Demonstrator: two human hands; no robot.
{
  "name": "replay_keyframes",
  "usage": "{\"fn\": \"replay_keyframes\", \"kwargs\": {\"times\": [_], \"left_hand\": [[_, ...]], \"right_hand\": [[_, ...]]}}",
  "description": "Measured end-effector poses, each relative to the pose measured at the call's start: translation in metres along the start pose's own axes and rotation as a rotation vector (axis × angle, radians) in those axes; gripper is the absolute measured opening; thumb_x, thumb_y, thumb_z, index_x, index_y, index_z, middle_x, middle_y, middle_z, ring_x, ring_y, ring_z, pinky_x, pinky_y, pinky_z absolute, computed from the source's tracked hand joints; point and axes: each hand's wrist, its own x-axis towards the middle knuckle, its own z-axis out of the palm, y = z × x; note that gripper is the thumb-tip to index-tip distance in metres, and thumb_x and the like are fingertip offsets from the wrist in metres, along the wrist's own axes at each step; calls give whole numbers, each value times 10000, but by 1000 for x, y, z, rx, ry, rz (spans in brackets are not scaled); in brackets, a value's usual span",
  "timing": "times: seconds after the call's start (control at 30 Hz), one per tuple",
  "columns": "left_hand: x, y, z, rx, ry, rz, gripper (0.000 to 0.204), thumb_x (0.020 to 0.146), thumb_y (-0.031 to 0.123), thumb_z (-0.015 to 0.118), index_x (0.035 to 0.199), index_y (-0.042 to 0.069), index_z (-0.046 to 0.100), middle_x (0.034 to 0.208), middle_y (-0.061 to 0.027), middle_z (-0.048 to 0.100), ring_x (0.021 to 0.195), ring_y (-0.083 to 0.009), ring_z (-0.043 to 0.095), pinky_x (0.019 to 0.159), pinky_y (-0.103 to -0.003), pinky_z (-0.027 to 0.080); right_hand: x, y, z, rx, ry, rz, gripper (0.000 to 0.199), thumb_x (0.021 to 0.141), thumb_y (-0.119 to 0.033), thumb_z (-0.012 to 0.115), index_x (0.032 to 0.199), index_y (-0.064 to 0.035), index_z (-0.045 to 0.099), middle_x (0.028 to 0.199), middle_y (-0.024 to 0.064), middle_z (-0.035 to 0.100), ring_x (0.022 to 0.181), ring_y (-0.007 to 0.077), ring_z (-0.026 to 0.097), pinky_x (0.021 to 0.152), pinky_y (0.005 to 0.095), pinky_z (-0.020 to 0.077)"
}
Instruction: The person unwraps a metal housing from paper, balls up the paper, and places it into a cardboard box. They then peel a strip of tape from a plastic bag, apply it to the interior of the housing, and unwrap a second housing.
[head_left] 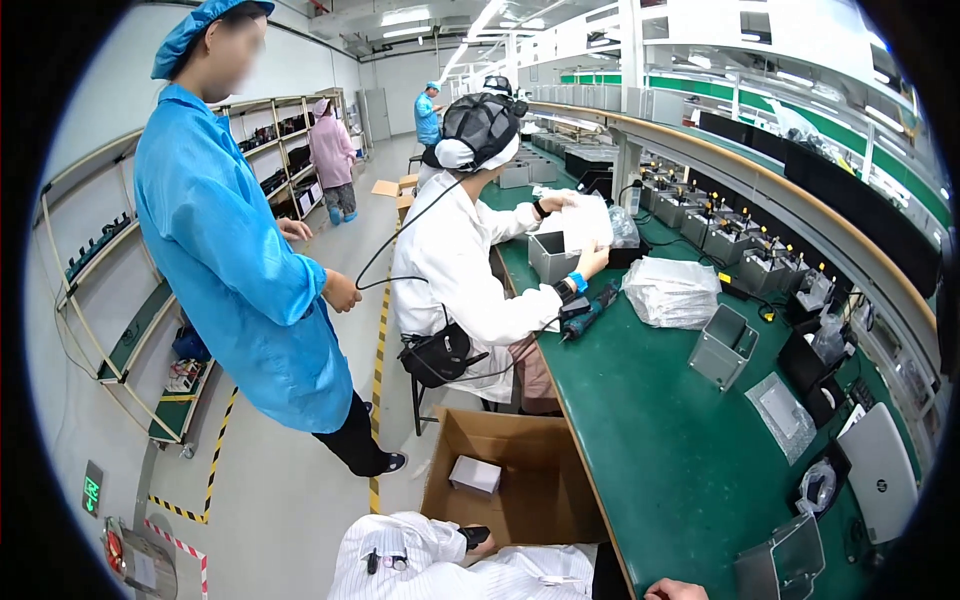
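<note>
Only a sliver of my right hand shows at the bottom edge, resting at the front rim of the green bench; its fingers are cut off. A tilted grey metal housing lies just to its right. My left hand peeks out of my white striped sleeve beside a small dark object, low over an open cardboard box on the floor. A small white carton lies inside that box. How either hand is held is unclear.
A seated co-worker in a white coat holds a white sheet over a grey box. A person in a blue coat stands in the aisle. An electric screwdriver, stacked plastic bags and a metal housing lie on the bench.
</note>
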Motion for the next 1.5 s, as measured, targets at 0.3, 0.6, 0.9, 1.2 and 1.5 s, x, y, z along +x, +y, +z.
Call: {"fn": "replay_keyframes", "kwargs": {"times": [0.3,0.6,0.9,1.2,1.5], "left_hand": [[-4,73,-85,-81,-323,-257,363,870,377,533,1052,112,700,964,-191,692,886,-351,678,756,-453,530],[-11,133,-224,62,-130,-276,339,841,331,586,825,20,719,855,-226,681,812,-408,653,720,-484,520],[-6,363,-446,-539,90,604,314,998,261,508,793,23,528,694,-77,612,637,-229,608,583,-341,462],[156,478,-392,-366,-221,991,288,907,232,575,747,-8,578,632,-155,591,557,-341,535,554,-426,437],[199,474,-346,-789,-296,967,356,903,202,592,633,-22,531,507,-40,508,465,-118,451,452,-322,372]], "right_hand": [[10,-2,17,50,87,-25,83,903,-123,593,907,-41,611,845,218,631,808,428,607,655,451,486],[9,17,30,6,240,-26,138,913,-194,610,886,-59,625,767,207,631,726,417,614,590,465,475],[11,31,36,58,318,-32,137,923,-158,593,891,-28,618,820,207,628,756,410,615,617,437,477],[12,45,38,191,208,-39,151,914,-113,570,889,14,649,795,119,662,772,287,642,707,353,503],[16,54,34,457,196,61,122,889,-46,586,797,31,610,657,92,620,579,163,566,551,302,450]]}}
